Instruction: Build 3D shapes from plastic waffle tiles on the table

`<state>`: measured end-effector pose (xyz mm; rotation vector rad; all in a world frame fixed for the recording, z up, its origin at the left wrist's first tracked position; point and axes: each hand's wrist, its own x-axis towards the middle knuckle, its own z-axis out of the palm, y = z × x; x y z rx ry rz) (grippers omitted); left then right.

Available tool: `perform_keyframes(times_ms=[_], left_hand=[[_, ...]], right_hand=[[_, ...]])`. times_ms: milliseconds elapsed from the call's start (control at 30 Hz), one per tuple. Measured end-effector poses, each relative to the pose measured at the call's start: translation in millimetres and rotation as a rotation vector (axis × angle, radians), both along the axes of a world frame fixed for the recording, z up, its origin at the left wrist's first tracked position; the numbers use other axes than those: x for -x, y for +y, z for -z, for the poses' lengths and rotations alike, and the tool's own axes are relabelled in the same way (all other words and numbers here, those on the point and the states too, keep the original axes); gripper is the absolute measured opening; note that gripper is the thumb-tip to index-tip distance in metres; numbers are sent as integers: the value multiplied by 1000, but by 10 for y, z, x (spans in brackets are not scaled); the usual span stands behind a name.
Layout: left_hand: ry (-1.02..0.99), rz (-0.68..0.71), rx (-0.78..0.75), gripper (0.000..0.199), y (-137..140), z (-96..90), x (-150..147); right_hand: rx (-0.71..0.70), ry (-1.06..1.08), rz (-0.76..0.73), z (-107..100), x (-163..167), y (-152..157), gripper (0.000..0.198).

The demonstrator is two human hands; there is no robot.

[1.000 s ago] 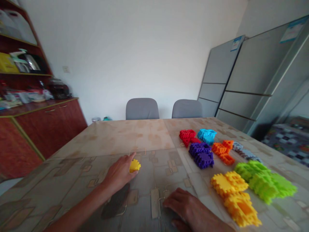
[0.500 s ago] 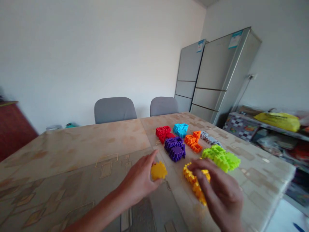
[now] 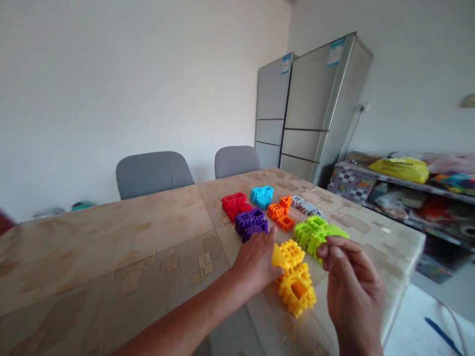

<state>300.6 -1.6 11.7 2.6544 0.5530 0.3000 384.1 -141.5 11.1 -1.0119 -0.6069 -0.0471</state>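
My left hand [image 3: 256,259] is closed around a flat yellow interlocking block [image 3: 277,257] with notched edges, close against the left side of the yellow block stack [image 3: 297,287]. The stack has window-like openings and stands on the table. My right hand [image 3: 352,287] is raised to the right of the yellow stack, thumb and fingers pinched together, with nothing visible between them. Behind its fingertips lie lime green blocks [image 3: 311,230], partly hidden by the hand. Purple blocks [image 3: 250,220] sit just beyond my left fingers.
Red blocks [image 3: 233,202], light blue blocks [image 3: 262,196], orange blocks [image 3: 280,212] and grey blocks [image 3: 306,205] stand farther back on the patterned tablecloth [image 3: 148,252]. Two grey chairs [image 3: 154,173] are at the far edge. A shelf with a yellow bag [image 3: 401,169] is off to the right.
My left hand has carried the yellow block rightward to the yellow stack. My right hand has moved off the stack, uncovering it. The view has turned slightly right.
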Motion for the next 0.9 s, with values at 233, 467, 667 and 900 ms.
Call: perform_keyframes(times_ms=[233,467,667,900], left_hand=[[-99,-8,80,59,73,172,257],[-157,29,192,68,-139,388,451],[-207,29,230,72,-216,444,433],[-227,-13,255,72,-128,509,442]], right_hand=[[49,-15,-2,21,-38,-6,10],[159,-51,-30,55,-38,31,13],[191,-67,-38,82,-70,60,13],[503,-290,130,96,-93,119,21]])
